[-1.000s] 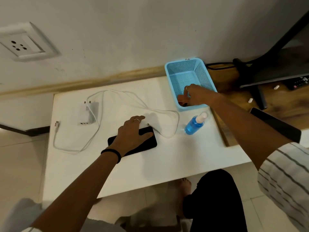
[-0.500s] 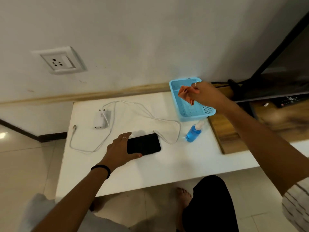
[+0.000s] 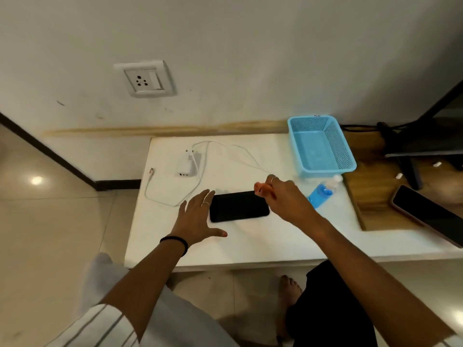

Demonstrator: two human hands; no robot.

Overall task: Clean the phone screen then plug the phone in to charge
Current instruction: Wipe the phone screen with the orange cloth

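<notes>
The person is leaning over the white counter (image 3: 250,236), and the phone (image 3: 239,206) is lying flat on it, dark screen up, near the front edge between the two hands. The left hand (image 3: 198,216) is resting spread beside the phone's left end, fingers wide and touching its edge, holding nothing; I take that as bracing the phone so it will not slide while it is wiped. The right hand (image 3: 280,196) is hovering over the phone's right end with its grip pinched narrow on a small orange cloth (image 3: 260,190), only a corner of which is showing, so I cannot say how big it is. Cleaning looks about to begin.

The blue spray bottle (image 3: 323,191) is lying tilted just right of that hand, close enough to reach. The blue mesh basket (image 3: 338,146) is sitting at the back right and looks empty. The white charger adapter (image 3: 186,162) and its white cable (image 3: 172,196) are lying loose behind the phone, connected to neither the phone nor the wall socket (image 3: 145,80), so charging is still waiting. A second phone (image 3: 426,214) is lying on the wooden board (image 3: 370,196) to the right.
</notes>
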